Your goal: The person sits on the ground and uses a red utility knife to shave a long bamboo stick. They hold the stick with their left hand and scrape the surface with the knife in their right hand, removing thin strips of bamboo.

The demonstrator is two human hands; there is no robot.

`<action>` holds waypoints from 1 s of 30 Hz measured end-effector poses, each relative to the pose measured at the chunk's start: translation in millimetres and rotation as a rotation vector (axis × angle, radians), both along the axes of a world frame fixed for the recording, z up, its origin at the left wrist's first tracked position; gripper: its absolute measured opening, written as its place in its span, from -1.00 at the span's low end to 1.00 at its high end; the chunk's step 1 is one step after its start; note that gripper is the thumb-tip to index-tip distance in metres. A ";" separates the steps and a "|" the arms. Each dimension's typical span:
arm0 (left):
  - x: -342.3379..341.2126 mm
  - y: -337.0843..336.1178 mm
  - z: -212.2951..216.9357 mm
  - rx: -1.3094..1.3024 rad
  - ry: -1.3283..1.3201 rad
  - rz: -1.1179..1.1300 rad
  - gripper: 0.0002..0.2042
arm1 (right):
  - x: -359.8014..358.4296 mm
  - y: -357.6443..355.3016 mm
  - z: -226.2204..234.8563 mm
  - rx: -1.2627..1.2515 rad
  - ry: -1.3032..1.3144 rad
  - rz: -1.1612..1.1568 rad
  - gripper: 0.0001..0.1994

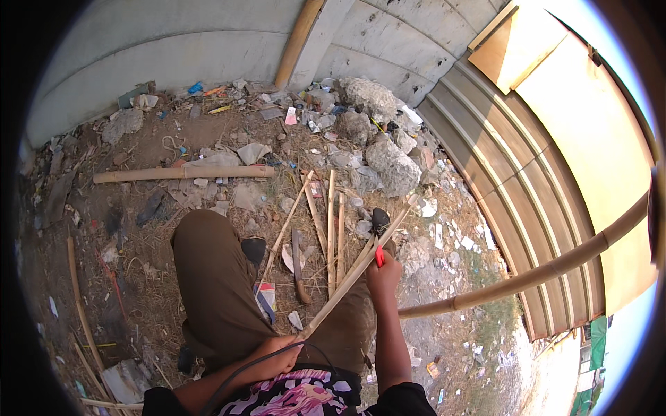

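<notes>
A long pale split bamboo strip [349,280] slants across my lap, its near end at my left hand [280,356] and its far end up to the right. The left fingers are closed around that near end. My right hand [383,279] is closed on a small red-handled tool [379,256], held against the strip's upper half; its blade, if any, cannot be made out. Between my legs a knife [297,263] with a wooden handle lies on the ground. Beside it are several more split bamboo strips [331,229].
A whole bamboo pole [187,173] lies on the littered ground ahead. Another pole [527,279] slants in from the right. Broken concrete lumps [390,165] sit by the grey wall [166,48]. Corrugated sheeting [510,166] leans at the right. A dark cable [243,366] crosses my left forearm.
</notes>
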State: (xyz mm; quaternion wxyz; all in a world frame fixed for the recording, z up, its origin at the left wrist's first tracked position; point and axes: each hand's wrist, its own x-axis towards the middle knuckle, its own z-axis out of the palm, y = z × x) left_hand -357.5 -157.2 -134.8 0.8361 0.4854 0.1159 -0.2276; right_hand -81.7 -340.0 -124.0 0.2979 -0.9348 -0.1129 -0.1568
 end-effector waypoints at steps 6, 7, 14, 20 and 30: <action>2.0 3.0 5.2 -0.053 -0.034 0.006 -0.68 | -151.0 9.1 -29.1 -0.030 0.033 0.409 -0.76; 2.4 3.0 7.7 -0.012 -0.061 0.003 -0.67 | -158.4 9.9 -30.0 -0.039 0.050 0.407 -0.74; 2.6 -0.2 9.1 0.169 -0.036 -0.020 -0.68 | -144.4 10.2 -41.2 -0.129 -0.081 0.341 -0.73; 2.2 -0.1 8.0 0.308 -0.085 -0.041 -0.65 | -78.6 3.8 -30.2 -0.160 -0.253 0.190 -0.75; 4.1 3.6 16.1 0.136 -0.035 0.098 -0.60 | -37.1 37.2 -40.0 -0.104 -0.378 0.343 -0.72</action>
